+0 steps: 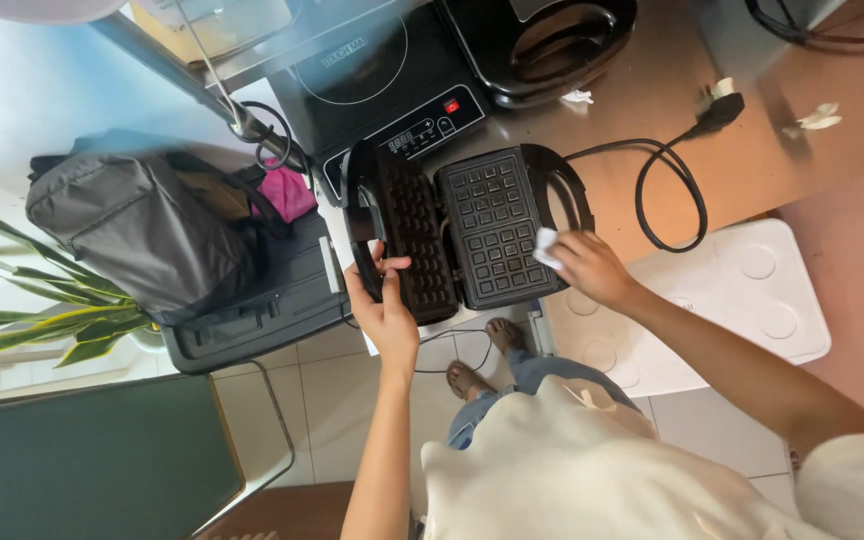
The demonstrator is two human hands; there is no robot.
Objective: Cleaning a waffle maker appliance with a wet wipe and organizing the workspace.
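A black waffle maker [492, 225] lies open at the edge of a brown counter, its two gridded plates facing up. My left hand [384, 305] grips the lid half of the waffle maker on the left side, thumb over its edge. My right hand [587, 265] holds a small white tissue [546, 247] pressed against the right edge of the lower grid plate. The power cord [667, 185] of the waffle maker loops across the counter to a loose plug [720, 112].
Behind the waffle maker sit a black induction hob [382, 80] and another black appliance [552, 40]. A grey backpack [142, 230] rests on a dark case at left, by a green plant [42, 310]. A white plastic stool [742, 300] stands below right. Crumpled tissue bits [817, 118] lie on the counter.
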